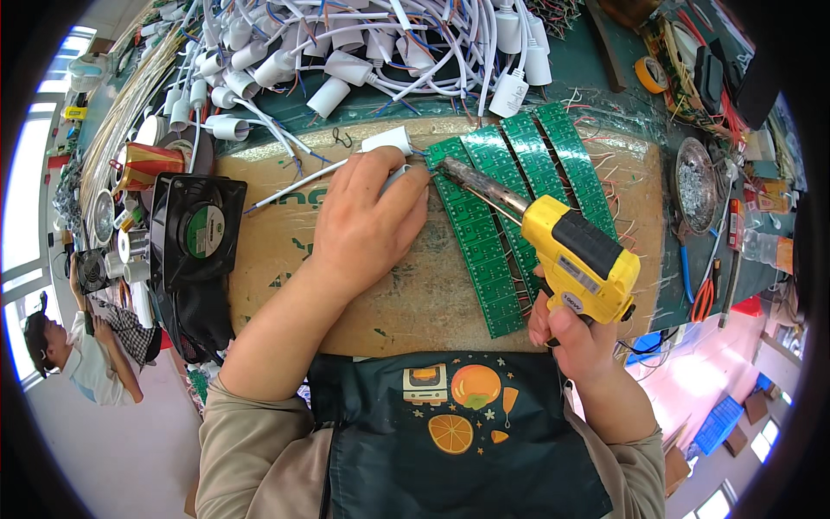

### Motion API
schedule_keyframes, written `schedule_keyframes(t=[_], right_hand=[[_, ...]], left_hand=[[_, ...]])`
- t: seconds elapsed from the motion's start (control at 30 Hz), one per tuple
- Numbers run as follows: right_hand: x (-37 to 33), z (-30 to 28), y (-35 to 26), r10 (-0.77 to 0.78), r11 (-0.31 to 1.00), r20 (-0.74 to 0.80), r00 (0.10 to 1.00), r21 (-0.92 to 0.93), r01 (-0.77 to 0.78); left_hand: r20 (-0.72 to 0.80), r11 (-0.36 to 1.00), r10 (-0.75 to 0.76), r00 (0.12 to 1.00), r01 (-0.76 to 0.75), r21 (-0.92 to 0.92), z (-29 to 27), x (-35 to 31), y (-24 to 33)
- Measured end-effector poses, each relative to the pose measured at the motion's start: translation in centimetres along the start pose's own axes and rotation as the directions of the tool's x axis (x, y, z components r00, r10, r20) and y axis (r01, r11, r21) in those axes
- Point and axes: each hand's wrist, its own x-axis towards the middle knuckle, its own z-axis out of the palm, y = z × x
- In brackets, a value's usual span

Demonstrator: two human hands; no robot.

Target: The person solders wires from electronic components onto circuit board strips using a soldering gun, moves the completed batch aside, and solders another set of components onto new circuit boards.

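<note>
In my right hand (pixel 572 336) is a yellow and black soldering gun (pixel 581 259), gripped by its handle. Its metal barrel slants up and left, and the tip rests at or just above the upper left corner of a green circuit board strip (pixel 471 233). My left hand (pixel 363 216) is closed around a white lamp socket (pixel 386 140) beside that corner. A blue wire end reaches from the socket toward the soldering tip; whether it touches the board I cannot tell. Several more green board strips (pixel 571 160) lie side by side, with thin red and white wires along their edges.
A heap of white lamp sockets with cables (pixel 346 65) covers the far side. A black fan (pixel 199 232) stands at the left of the brown work board (pixel 285 311). At right are a metal dish (pixel 697 183), orange tape (pixel 650 75) and pliers (pixel 704 298). Another person (pixel 86 350) sits far left.
</note>
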Motion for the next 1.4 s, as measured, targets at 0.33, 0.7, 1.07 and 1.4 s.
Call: schedule_keyframes(t=[0.33, 0.7, 1.07, 1.4], right_hand=[[-0.5, 0.3, -0.5, 0.022, 0.996, -0.061, 0.998, 0.092, -0.016], [-0.5, 0.0, -0.4, 0.023, 0.998, -0.031, 0.999, 0.057, -0.021], [-0.6, -0.8, 0.3, -0.012, 0.997, 0.052, 0.999, 0.080, 0.008], [-0.5, -0.1, -0.1, 0.026, 0.997, 0.011, 1.000, 0.070, -0.026]], left_hand=[[0.012, 1.000, -0.006, 1.000, 0.006, 0.001, 0.0, 0.1, 0.1], [0.015, 0.999, 0.012, 1.000, -0.013, 0.032, 0.1, -0.1, 0.0], [0.008, 0.992, 0.060, 0.998, -0.060, 0.113, 0.1, -0.1, -0.3], [0.011, 0.989, 0.050, 0.999, -0.052, 0.136, -0.2, 0.0, 0.0]])
